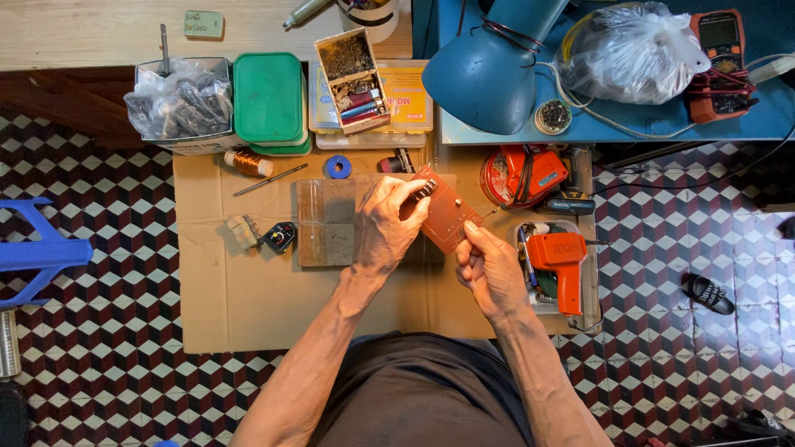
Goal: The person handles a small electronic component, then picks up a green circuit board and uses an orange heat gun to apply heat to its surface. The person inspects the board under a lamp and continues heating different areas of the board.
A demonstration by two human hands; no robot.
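Floor: checkered tile under a flat cardboard sheet point(248, 306).
Grey bin point(186, 103): full of dark bagged parts, far left.
Green tubs point(267, 99): lidded, contents hidden.
Small open box point(352, 79): packed with mixed components.
Left hand point(385, 228): grip closed on circuit board point(447, 211), upper left edge.
Board axis: slanted, upper left to lower right, between both hands.
Right hand point(489, 265): grip pinched at lower right corner.
Clear tray point(590, 248): holds orange soldering gun point(559, 257).
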